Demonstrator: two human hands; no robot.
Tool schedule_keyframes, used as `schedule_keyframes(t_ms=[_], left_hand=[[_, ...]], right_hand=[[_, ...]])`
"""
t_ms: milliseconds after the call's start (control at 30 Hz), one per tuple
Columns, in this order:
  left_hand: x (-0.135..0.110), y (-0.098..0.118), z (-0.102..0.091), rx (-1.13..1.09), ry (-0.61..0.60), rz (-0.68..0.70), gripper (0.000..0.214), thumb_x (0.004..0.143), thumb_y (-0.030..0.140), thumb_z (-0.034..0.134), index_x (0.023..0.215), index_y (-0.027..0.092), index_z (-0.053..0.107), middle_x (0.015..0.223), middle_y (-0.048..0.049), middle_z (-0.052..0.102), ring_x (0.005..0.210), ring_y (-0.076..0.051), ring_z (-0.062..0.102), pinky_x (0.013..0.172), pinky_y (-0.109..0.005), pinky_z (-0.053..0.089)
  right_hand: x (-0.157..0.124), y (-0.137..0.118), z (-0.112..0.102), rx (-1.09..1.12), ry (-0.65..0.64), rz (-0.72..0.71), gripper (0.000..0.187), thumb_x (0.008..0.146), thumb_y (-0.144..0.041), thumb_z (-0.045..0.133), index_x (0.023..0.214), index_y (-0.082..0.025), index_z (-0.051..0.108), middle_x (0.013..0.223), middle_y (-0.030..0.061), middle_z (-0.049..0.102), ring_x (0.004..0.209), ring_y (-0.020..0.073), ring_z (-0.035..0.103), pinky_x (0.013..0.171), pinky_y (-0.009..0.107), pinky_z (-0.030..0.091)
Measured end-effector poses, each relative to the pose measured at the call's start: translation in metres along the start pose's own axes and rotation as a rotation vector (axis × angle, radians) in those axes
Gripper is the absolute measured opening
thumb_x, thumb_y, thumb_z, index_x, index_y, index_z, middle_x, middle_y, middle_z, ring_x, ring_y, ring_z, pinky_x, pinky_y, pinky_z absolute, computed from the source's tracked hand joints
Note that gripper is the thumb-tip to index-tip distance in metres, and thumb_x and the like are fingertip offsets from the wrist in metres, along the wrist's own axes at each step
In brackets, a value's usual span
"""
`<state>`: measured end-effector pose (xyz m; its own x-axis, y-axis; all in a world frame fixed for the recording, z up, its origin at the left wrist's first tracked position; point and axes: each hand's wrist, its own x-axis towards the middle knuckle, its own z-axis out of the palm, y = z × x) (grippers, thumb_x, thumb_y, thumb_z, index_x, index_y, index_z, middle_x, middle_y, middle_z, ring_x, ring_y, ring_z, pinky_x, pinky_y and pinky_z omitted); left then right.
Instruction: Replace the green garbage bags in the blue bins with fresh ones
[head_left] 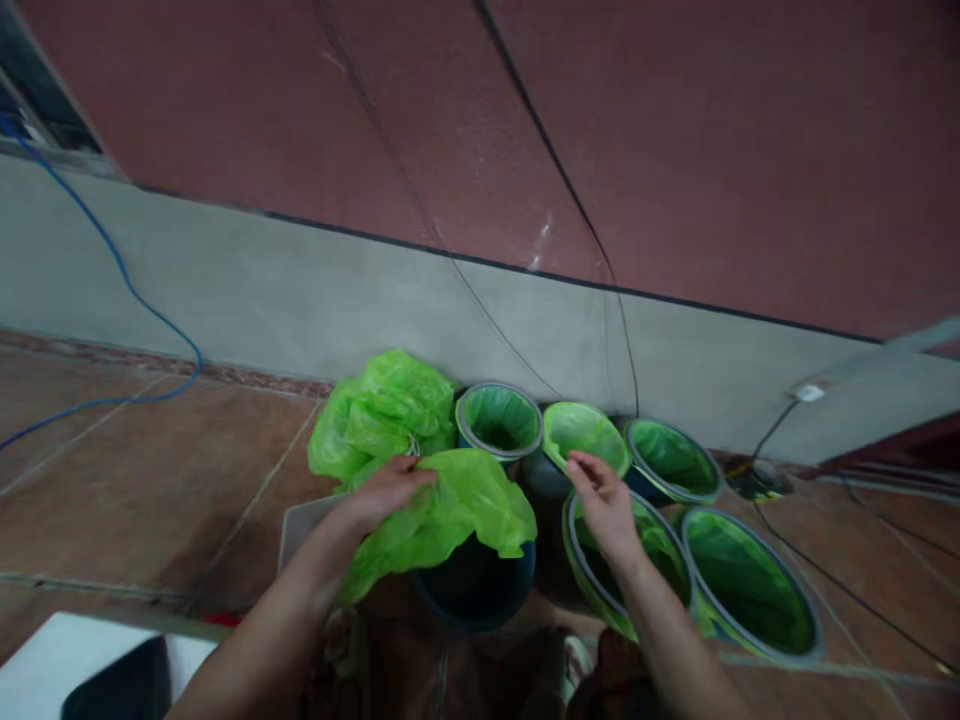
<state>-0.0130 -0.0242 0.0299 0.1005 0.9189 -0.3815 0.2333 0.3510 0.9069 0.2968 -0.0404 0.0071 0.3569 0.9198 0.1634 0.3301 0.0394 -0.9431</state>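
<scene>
Above the unlined dark bin [475, 618], on the tiled floor [135, 500] near the wall [247, 270], the left hand [394, 485] pinches the upper part of a loose green bag [476, 495] between thumb and fingers. The bag hangs from this grip, spreads toward the right and covers the rear portion of the bin's mouth; it is not seated on the rim.

The right hand [602, 495] is raised to the right of the bag, apart from it, with thumb and fingertips drawn close – whether that grip pinches anything thin cannot be told.

Five lined bins [499, 387] stand behind and to the right, green plastic folded over their rims. A green heap [394, 400] lies beyond the left hand; whether it joins the bag is unclear.

Step in hand, as judged: positioning the bag at the unlined bin. The next move calls for the right hand on the free edge – the opening should be located and spread two-handed before lowering. Thin film may cling to itself.
</scene>
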Motion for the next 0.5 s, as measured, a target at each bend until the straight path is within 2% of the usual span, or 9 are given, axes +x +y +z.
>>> schedule_keyframes(t_ms=[100, 133, 167, 233, 267, 333, 400, 500], left_hand=[[-0.002, 0.008, 0.015, -0.158, -0.026, -0.1, 0.031, 0.068, 0.04, 0.068, 0.091, 0.019, 0.066, 0.081, -0.0041, 0.072, 0.068, -0.021, 0.067, 0.062, -0.031, 0.053], [-0.002, 0.012, 0.02, -0.212, -0.043, -0.121, 0.031, 0.067, 0.04, 0.069, 0.091, 0.02, 0.066, 0.08, -0.0039, 0.072, 0.068, -0.022, 0.068, 0.063, -0.032, 0.054], [-0.003, 0.015, 0.024, -0.26, -0.056, -0.14, 0.032, 0.066, 0.04, 0.071, 0.092, 0.021, 0.065, 0.08, -0.0036, 0.072, 0.069, -0.022, 0.068, 0.063, -0.032, 0.054], [-0.003, 0.022, 0.031, -0.32, -0.087, -0.17, 0.034, 0.064, 0.039, 0.074, 0.092, 0.022, 0.065, 0.079, -0.0034, 0.073, 0.069, -0.023, 0.068, 0.064, -0.033, 0.055], [-0.004, 0.025, 0.034, -0.332, -0.102, -0.182, 0.035, 0.063, 0.038, 0.075, 0.092, 0.021, 0.065, 0.079, -0.0034, 0.073, 0.068, -0.023, 0.068, 0.063, -0.033, 0.056], [-0.004, 0.029, 0.038, -0.34, -0.128, -0.199, 0.036, 0.061, 0.037, 0.077, 0.091, 0.021, 0.065, 0.078, -0.0034, 0.072, 0.066, -0.022, 0.068, 0.063, -0.033, 0.056], [-0.004, 0.033, 0.04, -0.351, -0.134, -0.207, 0.038, 0.061, 0.037, 0.078, 0.092, 0.02, 0.065, 0.078, -0.0029, 0.072, 0.064, -0.021, 0.068, 0.063, -0.034, 0.056], [-0.002, 0.035, 0.037, -0.364, -0.068, -0.173, 0.039, 0.061, 0.036, 0.078, 0.094, 0.022, 0.064, 0.082, -0.0019, 0.072, 0.067, -0.021, 0.068, 0.065, -0.035, 0.056]], right_hand=[[-0.03, -0.007, 0.014, 0.004, -0.405, -0.033, 0.056, 0.082, -0.047, 0.061, 0.132, -0.025, 0.052, 0.131, 0.0097, 0.057, 0.119, 0.0247, 0.054, 0.098, 0.042, 0.045], [-0.036, -0.009, 0.019, -0.025, -0.489, -0.046, 0.066, 0.078, -0.045, 0.066, 0.138, -0.027, 0.045, 0.136, 0.0094, 0.053, 0.124, 0.0246, 0.051, 0.101, 0.042, 0.042], [-0.04, -0.008, 0.024, -0.067, -0.517, -0.054, 0.076, 0.074, -0.042, 0.071, 0.142, -0.027, 0.041, 0.139, 0.0096, 0.049, 0.126, 0.0251, 0.048, 0.104, 0.042, 0.04], [-0.04, -0.001, 0.031, -0.133, -0.489, -0.052, 0.084, 0.067, -0.037, 0.076, 0.142, -0.025, 0.04, 0.14, 0.0103, 0.048, 0.124, 0.0256, 0.049, 0.104, 0.042, 0.039], [-0.037, 0.005, 0.033, -0.143, -0.47, -0.037, 0.08, 0.067, -0.036, 0.075, 0.139, -0.024, 0.044, 0.134, 0.0102, 0.053, 0.119, 0.025, 0.054, 0.101, 0.042, 0.042], [-0.028, 0.018, 0.031, -0.117, -0.479, 0.006, 0.057, 0.072, -0.034, 0.068, 0.127, -0.021, 0.056, 0.11, 0.0078, 0.066, 0.097, 0.0219, 0.063, 0.087, 0.038, 0.049], [-0.018, 0.028, 0.024, -0.097, -0.487, 0.028, 0.034, 0.076, -0.033, 0.061, 0.107, -0.019, 0.066, 0.085, 0.0036, 0.069, 0.075, 0.0183, 0.063, 0.073, 0.033, 0.05], [-0.004, 0.032, 0.005, -0.142, -0.388, -0.001, 0.02, 0.077, -0.032, 0.057, 0.086, -0.02, 0.071, 0.073, 0.0013, 0.068, 0.066, 0.017, 0.06, 0.065, 0.03, 0.048]])
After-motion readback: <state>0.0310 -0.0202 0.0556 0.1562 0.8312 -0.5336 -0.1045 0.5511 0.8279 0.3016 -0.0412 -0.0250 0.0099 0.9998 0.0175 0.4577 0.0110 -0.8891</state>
